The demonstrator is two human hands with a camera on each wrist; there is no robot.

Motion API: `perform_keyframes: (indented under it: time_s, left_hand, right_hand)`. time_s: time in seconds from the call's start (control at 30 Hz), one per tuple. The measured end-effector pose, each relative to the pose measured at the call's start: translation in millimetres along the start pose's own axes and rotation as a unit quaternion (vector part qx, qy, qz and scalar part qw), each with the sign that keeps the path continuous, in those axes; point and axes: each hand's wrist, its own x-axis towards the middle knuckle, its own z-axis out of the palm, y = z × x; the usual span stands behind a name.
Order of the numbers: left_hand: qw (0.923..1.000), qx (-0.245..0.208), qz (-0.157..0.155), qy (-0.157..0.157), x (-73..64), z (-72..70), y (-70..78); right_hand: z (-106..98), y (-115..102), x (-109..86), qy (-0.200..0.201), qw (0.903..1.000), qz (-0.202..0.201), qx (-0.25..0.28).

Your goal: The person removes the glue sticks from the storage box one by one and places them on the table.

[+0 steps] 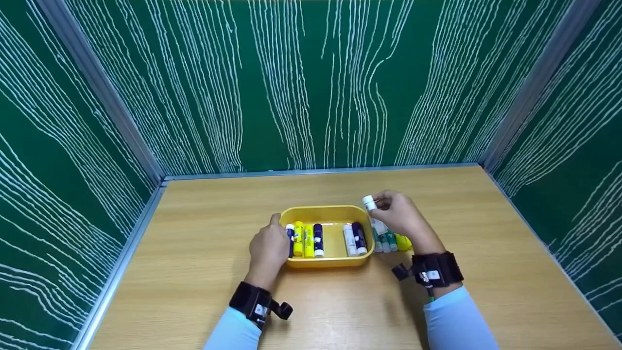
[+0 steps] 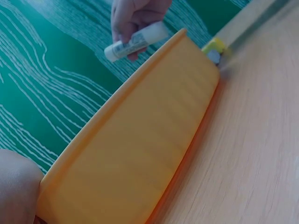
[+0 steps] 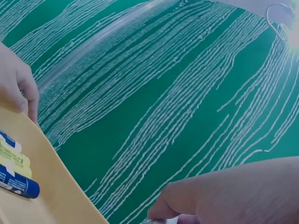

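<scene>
My left hand (image 1: 269,245) grips the left end of a yellow plastic tray (image 1: 326,263), with fingers over its rim in the right wrist view. Above the tray's right end, my right hand (image 1: 401,214) holds a white glue stick (image 1: 369,201) between thumb and fingers. The left wrist view shows this glue stick (image 2: 135,43) tilted, close over the rim. Toward the tray's left side lie yellow glue sticks (image 1: 309,241) and dark blue ones (image 1: 318,240). A white glue stick (image 1: 350,240) and a dark one (image 1: 359,238) lie toward its right end.
Right of the tray, several green-and-clear glue sticks (image 1: 385,243) and a yellow item (image 1: 403,242) lie on the wooden table (image 1: 204,272), partly under my right hand. Green walls (image 1: 272,121) with white wavy lines enclose the table at the back and sides.
</scene>
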Motion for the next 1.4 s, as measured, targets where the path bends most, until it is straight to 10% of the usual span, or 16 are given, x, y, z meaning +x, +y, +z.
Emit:
perform_keyframes:
  time_s: [1.4]
  left_hand:
    - [0.9999,-0.007,0.001,0.008,-0.4,1.5,0.8]
  right_hand:
    - [-43.6,79.0,14.7,0.004,0.9808,0.195,0.014]
